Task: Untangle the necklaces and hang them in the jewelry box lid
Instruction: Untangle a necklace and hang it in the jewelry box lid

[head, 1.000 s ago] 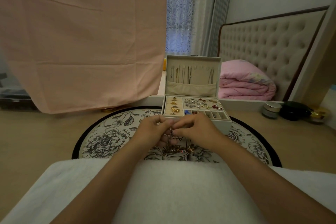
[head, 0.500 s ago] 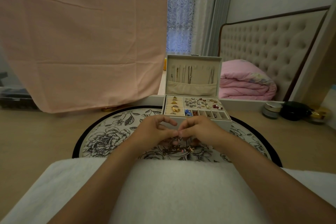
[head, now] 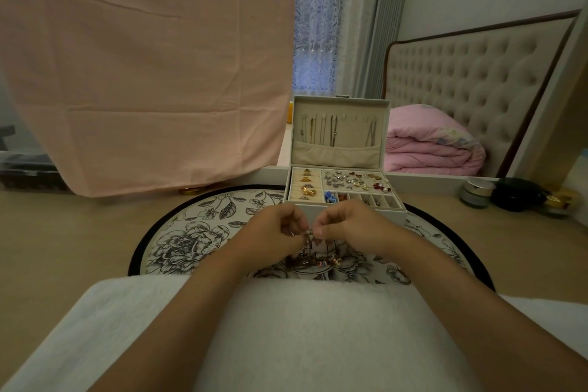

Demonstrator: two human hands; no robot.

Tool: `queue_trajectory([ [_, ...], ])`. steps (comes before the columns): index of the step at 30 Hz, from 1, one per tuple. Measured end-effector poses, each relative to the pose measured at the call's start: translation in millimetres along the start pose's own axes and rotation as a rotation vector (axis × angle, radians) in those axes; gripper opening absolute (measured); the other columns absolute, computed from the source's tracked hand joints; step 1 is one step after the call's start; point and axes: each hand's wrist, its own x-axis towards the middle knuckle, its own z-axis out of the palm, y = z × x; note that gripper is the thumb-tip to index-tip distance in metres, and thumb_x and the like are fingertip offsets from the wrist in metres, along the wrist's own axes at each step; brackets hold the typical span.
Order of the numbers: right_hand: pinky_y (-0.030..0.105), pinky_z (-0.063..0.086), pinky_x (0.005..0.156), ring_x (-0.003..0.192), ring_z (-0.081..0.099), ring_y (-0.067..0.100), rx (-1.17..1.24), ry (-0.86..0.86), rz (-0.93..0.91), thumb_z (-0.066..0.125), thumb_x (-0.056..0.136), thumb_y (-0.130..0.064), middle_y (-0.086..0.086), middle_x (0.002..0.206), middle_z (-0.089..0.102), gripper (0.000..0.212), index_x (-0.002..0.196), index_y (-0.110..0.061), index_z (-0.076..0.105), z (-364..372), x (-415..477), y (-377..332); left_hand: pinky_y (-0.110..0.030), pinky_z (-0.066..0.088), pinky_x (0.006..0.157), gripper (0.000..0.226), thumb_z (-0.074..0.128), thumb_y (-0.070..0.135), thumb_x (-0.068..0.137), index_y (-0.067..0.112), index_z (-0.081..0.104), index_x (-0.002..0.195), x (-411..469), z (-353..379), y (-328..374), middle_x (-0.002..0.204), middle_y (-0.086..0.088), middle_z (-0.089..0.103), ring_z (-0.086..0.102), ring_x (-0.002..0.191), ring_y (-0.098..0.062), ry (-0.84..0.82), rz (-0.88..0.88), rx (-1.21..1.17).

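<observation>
Progress midway, we judge: several chains already hang in lid, far side. Tangle of necklaces lies on floral mat, nearer us, not yet undone. Our left hand and right hand, fingers curled, pinch one strand just above it.

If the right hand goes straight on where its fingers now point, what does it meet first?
Probably the left hand. The right hand points leftward at the necklace chain that both hands pinch, and the left hand's fingers sit just beyond it, though depth is unclear.
</observation>
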Motion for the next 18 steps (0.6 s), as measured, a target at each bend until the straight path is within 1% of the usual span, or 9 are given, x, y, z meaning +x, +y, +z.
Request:
queue_trajectory([
  [2, 0.020, 0.052, 0.067, 0.070, 0.066, 0.008, 0.036, -0.025, -0.012, 0.063, 0.098, -0.016, -0.004, 0.078, 0.072, 0.013, 0.087, -0.015, 0.070, -1.0, -0.7, -0.5, -0.040, 0.057, 0.078, 0.017, 0.069, 0.007, 0.085, 0.022, 0.067, 0.092, 1.0, 0.0, -2.6, 0.080, 0.002, 0.067, 0.064, 0.073, -0.017, 0.035, -0.004, -0.036],
  [4, 0.017, 0.047, 0.060, 0.065, 0.063, 0.007, 0.028, -0.061, -0.019, 0.053, 0.104, -0.020, -0.008, 0.073, 0.067, 0.021, 0.086, -0.017, 0.065, -0.2, -2.3, -1.5, -0.041, 0.056, 0.079, 0.014, 0.069, 0.011, 0.087, 0.022, 0.069, 0.095, 0.9, 0.7, -0.7, 0.081, 0.001, 0.069, 0.064, 0.075, -0.019, 0.046, -0.006, -0.124],
  [6, 0.018, 0.045, 0.060, 0.065, 0.060, 0.007, 0.007, -0.079, -0.031, 0.045, 0.107, -0.023, -0.006, 0.074, 0.063, 0.025, 0.088, -0.016, 0.061, 1.2, -2.9, -1.5, -0.040, 0.057, 0.082, 0.009, 0.073, 0.018, 0.088, 0.020, 0.072, 0.096, 1.8, 1.3, 0.9, 0.088, -0.005, 0.073, 0.068, 0.081, -0.025, 0.073, -0.007, -0.204],
  [7, 0.020, 0.045, 0.061, 0.065, 0.059, 0.007, -0.006, -0.080, -0.037, 0.042, 0.108, -0.024, -0.003, 0.077, 0.062, 0.026, 0.089, -0.016, 0.059, 1.9, -2.8, -1.4, -0.038, 0.057, 0.083, 0.008, 0.074, 0.021, 0.087, 0.018, 0.073, 0.095, 2.0, 1.4, 2.1, 0.089, -0.007, 0.074, 0.068, 0.081, -0.023, 0.094, -0.012, -0.222],
  [9, 0.022, 0.046, 0.062, 0.064, 0.058, 0.007, -0.030, -0.072, -0.044, 0.039, 0.109, -0.026, -0.002, 0.081, 0.060, 0.026, 0.092, -0.018, 0.057, 3.2, -2.7, -1.5, -0.031, 0.056, 0.080, 0.007, 0.075, 0.020, 0.086, 0.016, 0.075, 0.092, 1.6, 1.6, 4.5, 0.088, -0.007, 0.075, 0.066, 0.074, -0.012, 0.130, -0.038, -0.263],
  [12, 0.024, 0.047, 0.062, 0.067, 0.057, 0.009, -0.043, -0.049, -0.056, 0.038, 0.109, -0.026, 0.002, 0.085, 0.059, 0.027, 0.102, -0.012, 0.059, 3.5, -2.4, -3.0, -0.017, 0.053, 0.074, 0.009, 0.073, 0.021, 0.088, 0.018, 0.075, 0.096, 1.2, 2.3, 9.1, 0.085, 0.002, 0.077, 0.069, 0.076, -0.002, 0.127, -0.067, -0.363],
  [13, 0.024, 0.047, 0.062, 0.067, 0.056, 0.009, -0.040, -0.042, -0.063, 0.037, 0.109, -0.025, 0.002, 0.084, 0.058, 0.027, 0.104, -0.010, 0.059, 3.5, -2.3, -3.3, -0.017, 0.054, 0.073, 0.010, 0.073, 0.020, 0.088, 0.018, 0.074, 0.097, 0.9, 2.4, 10.8, 0.084, 0.004, 0.077, 0.070, 0.077, -0.001, 0.118, -0.074, -0.386],
  [16, 0.028, 0.047, 0.064, 0.066, 0.055, 0.009, -0.062, -0.009, -0.086, 0.038, 0.108, -0.025, 0.001, 0.081, 0.057, 0.026, 0.097, -0.014, 0.059, 4.1, -2.1, -6.4, -0.031, 0.058, 0.080, 0.020, 0.078, 0.015, 0.083, 0.014, 0.070, 0.102, 1.8, 3.1, 12.2, 0.086, -0.006, 0.077, 0.070, 0.078, -0.013, 0.110, -0.124, -0.430],
  [18, 0.029, 0.047, 0.064, 0.066, 0.054, 0.010, -0.070, -0.003, -0.090, 0.038, 0.108, -0.025, 0.000, 0.078, 0.056, 0.028, 0.091, -0.016, 0.058, 4.3, -2.0, -7.1, -0.031, 0.055, 0.076, 0.016, 0.076, 0.014, 0.086, 0.013, 0.070, 0.101, 1.9, 3.2, 13.8, 0.086, -0.007, 0.076, 0.064, 0.072, -0.012, 0.111, -0.128, -0.409],
])
